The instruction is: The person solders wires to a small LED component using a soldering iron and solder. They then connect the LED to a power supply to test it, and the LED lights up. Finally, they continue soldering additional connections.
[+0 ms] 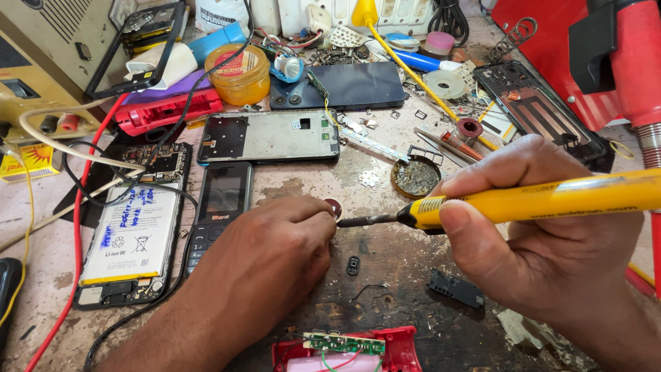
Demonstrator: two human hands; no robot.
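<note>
Place: a phone-repair workshop.
Surface [385, 269]: worn, stained, strewn with small metal scraps.
Opened devices: a phone with bare battery [134, 231], an empty phone frame [268, 136], a keypad phone [222, 207].
Tools: a yellow soldering iron [537, 200], a round tin [416, 176] probably holding flux residue.
Power gear: a beige bench supply [41, 62] with red lead [82, 207].

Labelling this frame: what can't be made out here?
- Head view: the small round reddish part is mostly covered by left hand fingertips.
- Yellow-handled soldering iron: rear end cut off by right edge; right hand covers part.
- Open red plastic case: cut off by bottom edge.
</note>
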